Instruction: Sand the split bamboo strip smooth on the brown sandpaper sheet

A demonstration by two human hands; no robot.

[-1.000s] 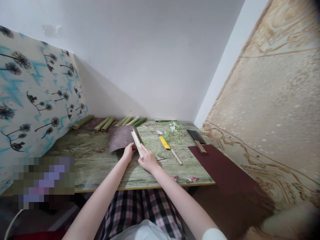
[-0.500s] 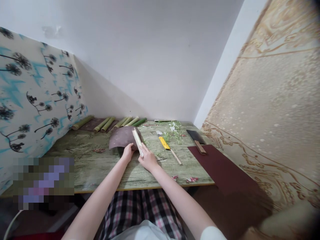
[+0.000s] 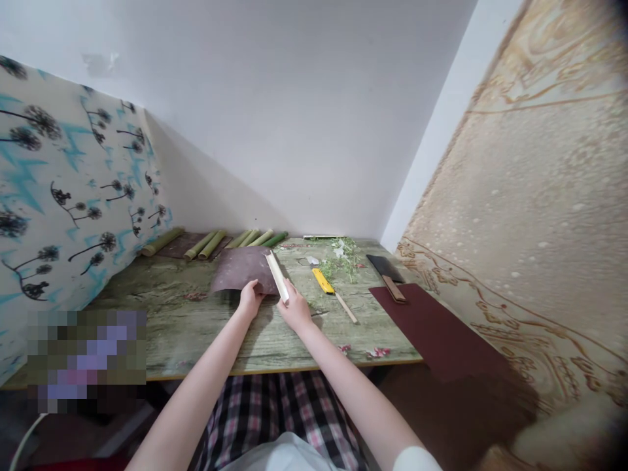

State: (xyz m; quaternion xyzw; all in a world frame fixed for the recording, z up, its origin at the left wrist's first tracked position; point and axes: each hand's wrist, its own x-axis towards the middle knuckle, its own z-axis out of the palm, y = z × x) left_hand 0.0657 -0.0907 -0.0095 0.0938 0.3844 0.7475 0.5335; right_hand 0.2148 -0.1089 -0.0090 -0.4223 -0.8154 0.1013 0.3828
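My left hand (image 3: 251,299) is closed on the near edge of a curved brown sheet (image 3: 243,268) that looks like sandpaper, with the thumb on top and the other fingers hidden underneath. A pale split bamboo piece (image 3: 277,276) slants along the right edge of this sheet. Its near end is gripped in my right hand (image 3: 296,307), thumb on top. Whether the sheet wraps under the bamboo I cannot tell. To the right of my right hand lies a yellow-handled knife (image 3: 322,281), with a thin wooden stick (image 3: 346,307) at its near end.
Several bamboo lengths (image 3: 212,244) lie along the back left, some on brown sheets. Small green sprigs with white flowers (image 3: 343,256) are behind the knife. At right, a cleaver (image 3: 385,268) rests partly on a maroon sheet (image 3: 426,324), which overhangs the table edge.
The bamboo piece and my right hand have shifted slightly right. The brown sheet has flattened a little and reaches the bamboo's left side. My left hand has hardly moved.
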